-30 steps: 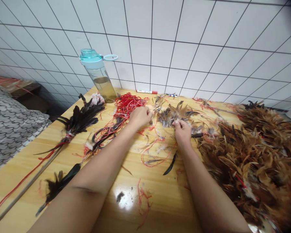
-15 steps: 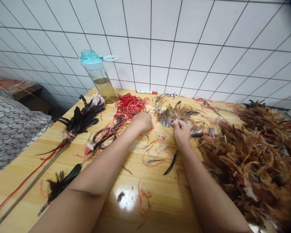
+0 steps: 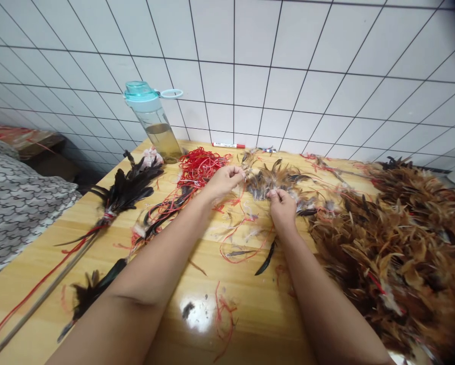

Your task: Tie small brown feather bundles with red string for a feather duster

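My right hand (image 3: 283, 207) is closed, thumb against finger, on the pale quill end of a bunch of brown feathers (image 3: 275, 176). My left hand (image 3: 226, 181) hovers just left of that bunch with its fingertips pinched together; whatever they hold is too small to make out. Behind the left hand lies a tangled heap of red string (image 3: 202, 166), and a loose red strand loops over the table below both hands. On the left a black feather bundle (image 3: 126, 187) is bound with red string to a thin stick (image 3: 45, 294).
A large pile of brown feathers (image 3: 406, 238) covers the right side of the wooden table (image 3: 258, 314). A water bottle (image 3: 159, 126) with a turquoise lid stands at the back left. By the tiled wall lies a red-capped marker (image 3: 228, 145). Patterned cloth (image 3: 22, 203) hangs at far left.
My left hand has turned and lifted slightly, so its pinched thumb and finger now show near the feather bunch. The right hand has barely moved.
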Tool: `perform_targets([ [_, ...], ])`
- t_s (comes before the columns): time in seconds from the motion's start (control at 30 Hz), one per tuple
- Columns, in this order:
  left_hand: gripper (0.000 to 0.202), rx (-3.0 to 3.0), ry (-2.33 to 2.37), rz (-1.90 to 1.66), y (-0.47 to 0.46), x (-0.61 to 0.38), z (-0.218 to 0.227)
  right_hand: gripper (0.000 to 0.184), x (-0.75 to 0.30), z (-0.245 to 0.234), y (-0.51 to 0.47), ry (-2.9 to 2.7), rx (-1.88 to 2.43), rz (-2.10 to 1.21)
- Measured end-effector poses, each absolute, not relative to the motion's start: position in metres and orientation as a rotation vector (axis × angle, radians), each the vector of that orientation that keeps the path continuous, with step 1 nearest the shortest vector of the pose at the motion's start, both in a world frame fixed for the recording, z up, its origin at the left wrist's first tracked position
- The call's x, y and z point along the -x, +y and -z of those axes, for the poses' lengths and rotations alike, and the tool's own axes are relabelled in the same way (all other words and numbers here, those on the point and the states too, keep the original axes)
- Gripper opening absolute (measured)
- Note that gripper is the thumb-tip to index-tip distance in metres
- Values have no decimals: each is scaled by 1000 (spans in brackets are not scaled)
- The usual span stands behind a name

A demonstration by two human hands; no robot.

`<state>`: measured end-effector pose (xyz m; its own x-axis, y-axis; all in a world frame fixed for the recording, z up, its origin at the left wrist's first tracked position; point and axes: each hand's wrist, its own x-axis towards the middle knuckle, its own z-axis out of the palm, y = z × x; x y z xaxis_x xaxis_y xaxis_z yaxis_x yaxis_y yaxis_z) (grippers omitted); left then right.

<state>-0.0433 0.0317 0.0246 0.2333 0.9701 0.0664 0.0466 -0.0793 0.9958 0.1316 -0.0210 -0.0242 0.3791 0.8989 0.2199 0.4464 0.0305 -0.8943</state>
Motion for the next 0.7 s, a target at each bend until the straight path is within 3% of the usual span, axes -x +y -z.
perform_targets([
  [0.7,16,-1219,796,-1156,15,5,-6,26,-118,19,-22,-1180,1358,-854],
])
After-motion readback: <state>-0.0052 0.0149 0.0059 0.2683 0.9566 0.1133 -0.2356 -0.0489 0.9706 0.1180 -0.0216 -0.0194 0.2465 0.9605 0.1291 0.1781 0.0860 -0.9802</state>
